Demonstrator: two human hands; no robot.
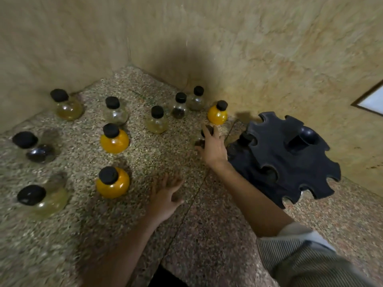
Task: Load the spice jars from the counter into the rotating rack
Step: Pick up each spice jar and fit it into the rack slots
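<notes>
Several round glass spice jars with black caps stand on the speckled stone counter (pixel 145 158). Three hold orange powder: one (pixel 217 115) at the back right, one (pixel 114 141) mid-left and one (pixel 113 184) nearer me. Others hold pale yellow (pixel 156 124) or dark (pixel 178 112) contents. The black rotating rack (pixel 290 160) with notched slots stands at the right; its visible slots hold no jars. My right hand (pixel 213 147) curls over a small dark-filled jar (pixel 199 142) just left of the rack, mostly hiding it. My left hand (pixel 165 196) hovers over the counter, fingers spread, holding nothing.
Rough beige walls close the corner behind the jars. More jars stand at the far left: a dark one (pixel 40 153) and two pale yellow ones (pixel 69 110) (pixel 48 201). The counter's front edge drops off near bottom centre. A framed white panel (pixel 371 102) is on the right wall.
</notes>
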